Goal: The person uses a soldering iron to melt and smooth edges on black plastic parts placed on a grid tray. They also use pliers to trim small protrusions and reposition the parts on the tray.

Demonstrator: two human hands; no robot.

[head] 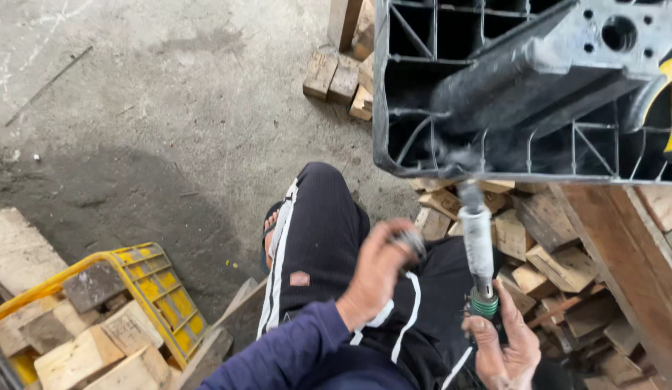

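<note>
My right hand (503, 347) is clamped round the green-collared grip of a grey tool (478, 242) whose tip points up at the edge of the black plastic pallet (527, 79) above my knees. My left hand (379, 271) pinches a small dark metal piece (410, 240) beside the tool's shaft, not yet fitted, I judge. Wood blocks (545, 263) lie beneath; a yellow crate (159, 285) stands to my left.

Right hand (503, 347) grips a grey rod-shaped tool (478, 242) — tip at the black plastic pallet (495, 94) — left hand (379, 267) pinches a small dark piece.
</note>
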